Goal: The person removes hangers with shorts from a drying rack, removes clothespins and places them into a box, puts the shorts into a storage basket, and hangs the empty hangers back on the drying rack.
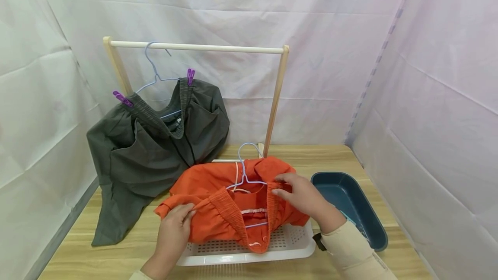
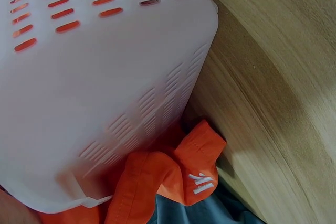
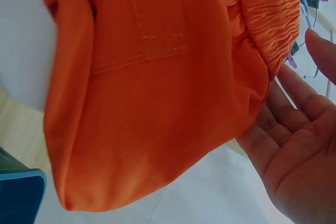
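Orange shorts (image 1: 212,217) with a gathered elastic waistband lie across a white plastic basket (image 1: 249,257). A pale blue hanger (image 1: 244,172) sits inside the waistband, its hook pointing up. My left hand (image 1: 173,232) pinches the cloth at the left side of the shorts. On the other side, my right hand (image 1: 305,198) touches the waistband near the hanger's end. The right wrist view shows that hand's fingers (image 3: 294,114) straight behind the cloth, the thumb held apart. In the left wrist view a shorts leg (image 2: 197,163) with a white mark hangs beside the basket; the left hand is mostly hidden.
Dark grey shorts (image 1: 155,150) hang on another hanger (image 1: 156,72) from a wooden rack (image 1: 218,48), held by two purple clothespins (image 1: 190,77). A dark blue tray (image 1: 375,224) stands at the right, partly behind my sleeve. White cloth walls (image 1: 330,55) enclose the table.
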Motion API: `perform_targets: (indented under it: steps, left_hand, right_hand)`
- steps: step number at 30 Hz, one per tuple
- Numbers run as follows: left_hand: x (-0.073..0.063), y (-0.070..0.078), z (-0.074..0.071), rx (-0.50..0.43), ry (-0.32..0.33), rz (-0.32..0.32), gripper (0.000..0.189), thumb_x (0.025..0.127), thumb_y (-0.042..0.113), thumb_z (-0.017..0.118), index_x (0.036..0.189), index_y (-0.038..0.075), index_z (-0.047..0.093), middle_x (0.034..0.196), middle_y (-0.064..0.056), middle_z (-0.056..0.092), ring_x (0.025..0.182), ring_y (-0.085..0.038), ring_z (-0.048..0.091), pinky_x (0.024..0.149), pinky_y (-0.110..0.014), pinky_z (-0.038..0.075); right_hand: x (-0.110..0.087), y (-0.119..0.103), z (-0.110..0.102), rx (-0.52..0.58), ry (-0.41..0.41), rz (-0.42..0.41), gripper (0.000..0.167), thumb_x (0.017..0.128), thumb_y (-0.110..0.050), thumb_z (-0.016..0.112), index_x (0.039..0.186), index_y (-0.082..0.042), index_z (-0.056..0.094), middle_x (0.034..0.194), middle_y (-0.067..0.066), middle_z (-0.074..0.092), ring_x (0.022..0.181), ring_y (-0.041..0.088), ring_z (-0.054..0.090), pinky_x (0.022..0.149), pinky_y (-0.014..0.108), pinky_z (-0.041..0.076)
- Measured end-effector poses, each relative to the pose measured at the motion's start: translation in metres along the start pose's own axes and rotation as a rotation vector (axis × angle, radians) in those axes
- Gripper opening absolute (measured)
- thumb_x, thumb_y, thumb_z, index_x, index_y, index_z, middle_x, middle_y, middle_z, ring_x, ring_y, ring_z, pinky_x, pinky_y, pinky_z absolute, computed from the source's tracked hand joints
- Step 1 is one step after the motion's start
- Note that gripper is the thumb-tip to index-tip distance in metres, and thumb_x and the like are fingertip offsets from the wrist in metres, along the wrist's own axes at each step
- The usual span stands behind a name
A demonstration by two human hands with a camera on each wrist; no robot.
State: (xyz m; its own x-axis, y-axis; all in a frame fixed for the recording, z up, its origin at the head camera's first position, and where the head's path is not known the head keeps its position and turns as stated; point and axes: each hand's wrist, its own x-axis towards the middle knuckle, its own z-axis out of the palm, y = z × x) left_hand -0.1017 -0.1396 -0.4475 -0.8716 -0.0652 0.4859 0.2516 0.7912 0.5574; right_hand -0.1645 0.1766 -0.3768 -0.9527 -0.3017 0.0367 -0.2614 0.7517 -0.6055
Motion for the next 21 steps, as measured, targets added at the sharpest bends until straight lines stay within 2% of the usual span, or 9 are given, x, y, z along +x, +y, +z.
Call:
perform_targets:
  steps: [7,13,21]
  left_hand:
    - [-0.0002,0.0006,0.0001,-0.005,0.028,0.021,0.017,0.076,-0.005,0.076,0.092,0.000,0.073,0.086,-0.007,0.070,0.083,-0.026,0.068,0.073,-0.043,0.057]
    - [-0.0004,0.0001,0.0003,-0.007,0.039,0.031,0.017,0.075,-0.006,0.076,0.092,0.000,0.073,0.085,-0.007,0.069,0.082,-0.026,0.067,0.073,-0.043,0.057]
    - [0.0000,0.0017,-0.0011,-0.013,0.050,0.043,0.018,0.075,-0.006,0.076,0.092,0.000,0.073,0.085,-0.007,0.069,0.082,-0.025,0.067,0.072,-0.043,0.057]
  right_hand:
    - [0.0043,-0.0056,0.0014,-0.078,-0.034,-0.015,0.042,0.087,-0.023,0.072,0.124,-0.005,0.063,0.116,0.005,0.065,0.104,0.024,0.061,0.089,0.046,0.053]
    - [0.0059,-0.0068,0.0036,-0.104,-0.053,-0.024,0.041,0.087,-0.021,0.072,0.124,-0.006,0.064,0.114,0.005,0.066,0.102,0.023,0.061,0.089,0.045,0.053]
    - [0.0084,-0.0079,0.0067,-0.122,-0.044,-0.038,0.027,0.087,-0.020,0.072,0.112,-0.012,0.069,0.103,-0.002,0.067,0.093,0.017,0.061,0.085,0.040,0.055]
